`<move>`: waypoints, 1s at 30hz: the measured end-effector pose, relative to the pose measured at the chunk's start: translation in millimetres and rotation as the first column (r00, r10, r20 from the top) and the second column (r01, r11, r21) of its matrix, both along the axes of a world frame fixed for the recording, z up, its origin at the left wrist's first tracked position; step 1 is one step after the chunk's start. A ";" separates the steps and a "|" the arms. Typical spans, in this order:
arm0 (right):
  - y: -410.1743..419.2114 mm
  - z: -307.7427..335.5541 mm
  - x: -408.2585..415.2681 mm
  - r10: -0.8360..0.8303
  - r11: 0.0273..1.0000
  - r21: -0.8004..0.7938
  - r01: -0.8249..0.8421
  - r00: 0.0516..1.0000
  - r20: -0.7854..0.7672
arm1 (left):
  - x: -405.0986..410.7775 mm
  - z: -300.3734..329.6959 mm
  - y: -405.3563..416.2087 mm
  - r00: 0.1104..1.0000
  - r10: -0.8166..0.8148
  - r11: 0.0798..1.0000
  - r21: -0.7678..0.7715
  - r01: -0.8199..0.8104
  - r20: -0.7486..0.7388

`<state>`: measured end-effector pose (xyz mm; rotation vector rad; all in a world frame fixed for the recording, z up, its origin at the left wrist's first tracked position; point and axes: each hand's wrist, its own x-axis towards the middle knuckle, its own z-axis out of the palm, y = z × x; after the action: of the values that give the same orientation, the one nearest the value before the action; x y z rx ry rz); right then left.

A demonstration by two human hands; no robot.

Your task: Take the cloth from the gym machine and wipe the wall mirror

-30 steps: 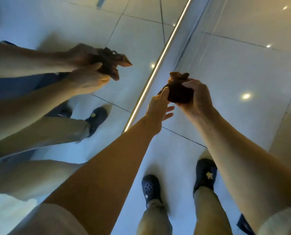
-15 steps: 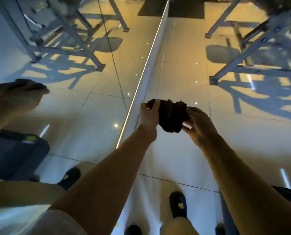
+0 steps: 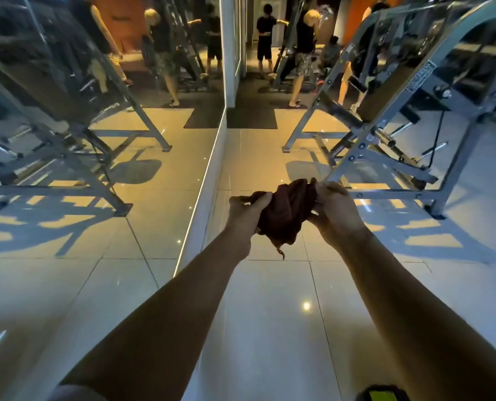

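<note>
A dark brown cloth [image 3: 284, 212] is bunched between both hands in front of me, a frayed corner dangling below. My left hand [image 3: 245, 209] grips its left side with curled fingers. My right hand [image 3: 335, 208] grips the right side, fingers pinching the upper edge. The wall mirror [image 3: 96, 169] fills the left half of the view, its lit bottom edge running diagonally just left of my left hand. The hands are apart from the glass. The grey steel gym machine [image 3: 400, 125] stands to the right.
Glossy tiled floor [image 3: 270, 314] stretches ahead. The machine's base bar [image 3: 397, 193] lies close to my right hand. Several people [image 3: 301, 50] stand farther down the aisle near a dark mat [image 3: 251, 118]. A white pillar [image 3: 229, 47] ends the mirror.
My view has lifted from the floor toward the room, bringing the machine and people into sight. Both hands keep hold of the cloth and have spread it slightly between them.
</note>
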<state>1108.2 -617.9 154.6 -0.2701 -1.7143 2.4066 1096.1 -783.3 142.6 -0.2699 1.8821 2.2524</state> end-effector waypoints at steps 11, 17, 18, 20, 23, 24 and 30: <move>83.7 52.4 -132.3 -0.079 0.995 -0.052 0.083 0.994 0.074 | -113.4 21.7 84.6 0.784 -0.574 0.818 -0.223 0.531 -0.236; 121.4 27.4 -182.7 0.070 0.992 -0.127 -0.019 0.910 0.409 | -207.8 20.7 125.5 0.982 -0.182 0.977 0.127 0.174 0.053; 125.5 23.2 -196.0 0.061 0.995 -0.101 -0.022 0.914 0.401 | -228.1 19.2 129.0 0.981 -0.170 0.979 0.131 0.158 0.089; 134.4 19.6 -230.2 -0.028 0.999 -0.035 0.041 0.947 0.321 | -269.1 16.5 135.9 0.972 -0.195 0.967 0.192 0.168 0.131; 148.3 23.2 -286.0 -0.206 0.978 0.089 0.190 0.946 0.248 | -326.6 15.5 143.7 0.939 -0.296 0.933 0.265 0.244 0.176; 152.6 27.0 -305.2 -0.279 0.956 0.169 0.241 0.926 0.254 | -348.4 16.9 145.6 0.930 -0.323 0.932 0.230 0.280 0.175; 190.2 49.4 -385.7 -0.567 0.706 0.604 0.371 0.807 0.167 | -469.7 52.5 177.6 0.913 -0.408 0.910 -0.079 0.407 0.008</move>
<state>722.6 -427.7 204.0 -0.9594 -2.0611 1.4748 626.4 -605.7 195.1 0.1164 1.8283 1.9045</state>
